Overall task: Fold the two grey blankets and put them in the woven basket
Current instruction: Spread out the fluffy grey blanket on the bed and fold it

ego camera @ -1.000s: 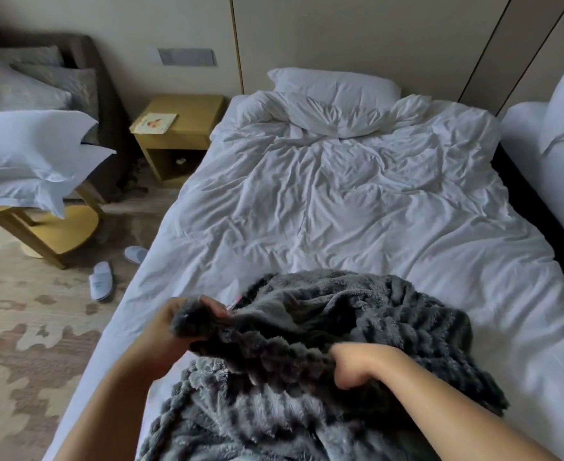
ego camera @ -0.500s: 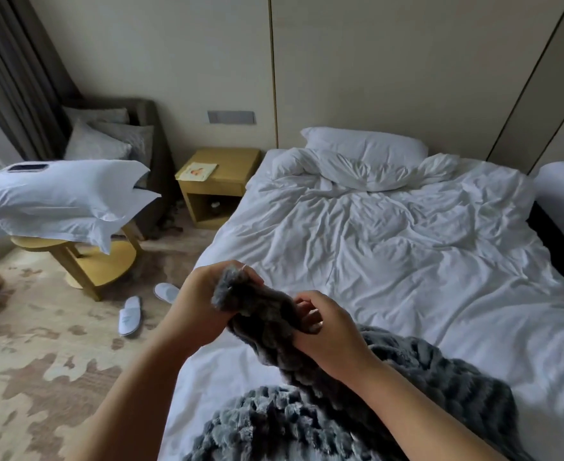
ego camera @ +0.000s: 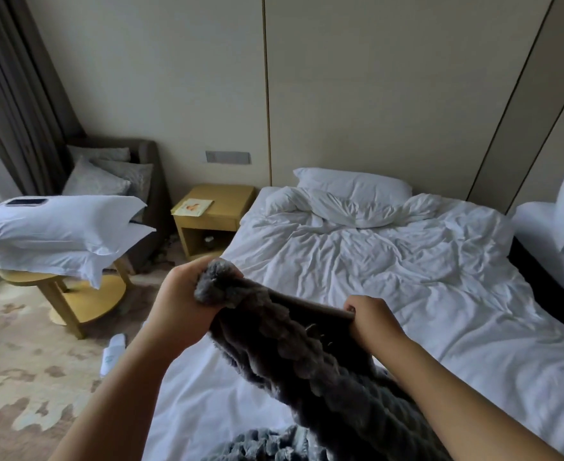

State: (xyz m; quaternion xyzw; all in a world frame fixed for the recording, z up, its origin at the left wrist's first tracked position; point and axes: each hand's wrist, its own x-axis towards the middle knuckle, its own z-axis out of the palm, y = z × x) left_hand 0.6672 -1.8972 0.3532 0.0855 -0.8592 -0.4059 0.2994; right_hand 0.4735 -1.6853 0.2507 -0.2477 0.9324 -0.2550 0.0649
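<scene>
Blanket [ego camera: 294, 367]: grey plush cloth, deep-piled, ribbed in soft scalloped rows; the edge stretched between the hands shows a smoother, flatter dark backing. 
Bed sheet [ego camera: 390, 271]: white woven cloth, matt, heavily creased. 
Pillows [ego camera: 58, 224]: white smooth cloth, matt. 
Bedside cabinet [ego camera: 212, 214]: yellowish wood-look finish, smooth, low sheen. 
Round table [ego camera: 84, 299]: same yellowish wood-look finish. 
Carpet [ego camera: 24, 361]: short-pile cloth, matt, blotched beige pattern. 
Curtain [ego camera: 18, 104]: brown-grey cloth in folds. 
Wall panels [ego camera: 373, 88]: smooth, matt cream.

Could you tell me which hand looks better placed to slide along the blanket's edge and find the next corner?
Right. The right hand pinches the grey blanket mid-edge, while the left hand grips a bunched corner, best kept anchored.
</scene>
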